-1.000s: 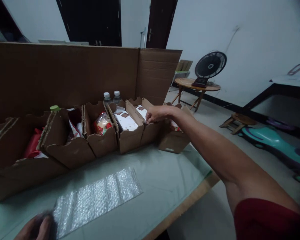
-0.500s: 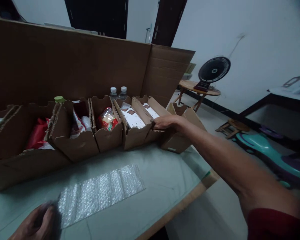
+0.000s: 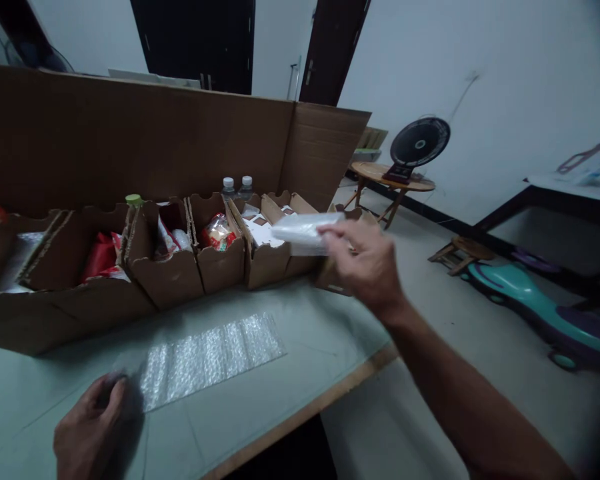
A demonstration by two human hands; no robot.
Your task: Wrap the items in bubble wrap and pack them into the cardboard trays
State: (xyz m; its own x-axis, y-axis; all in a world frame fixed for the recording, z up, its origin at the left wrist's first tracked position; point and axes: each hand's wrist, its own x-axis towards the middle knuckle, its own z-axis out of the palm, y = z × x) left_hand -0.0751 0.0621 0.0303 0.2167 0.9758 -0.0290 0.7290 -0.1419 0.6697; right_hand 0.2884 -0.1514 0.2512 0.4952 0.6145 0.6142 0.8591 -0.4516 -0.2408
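Bubble-wrap sheet (image 3: 213, 355), one, lay flat under the left hand's (image 3: 91, 427) pressed fingertips. Right hand (image 3: 367, 263) pinched one blurred white packet (image 3: 305, 233), probably plastic-wrapped, before two capped bottles (image 3: 237, 187).

This looks like a room in a home that is used for packing goods. A table (image 3: 280, 393) carries cardboard boxes (image 3: 220, 267) with products, and a child's ride-on car (image 3: 535, 300), a fan (image 3: 420, 142) and a small wooden stool (image 3: 457, 252) stand around.
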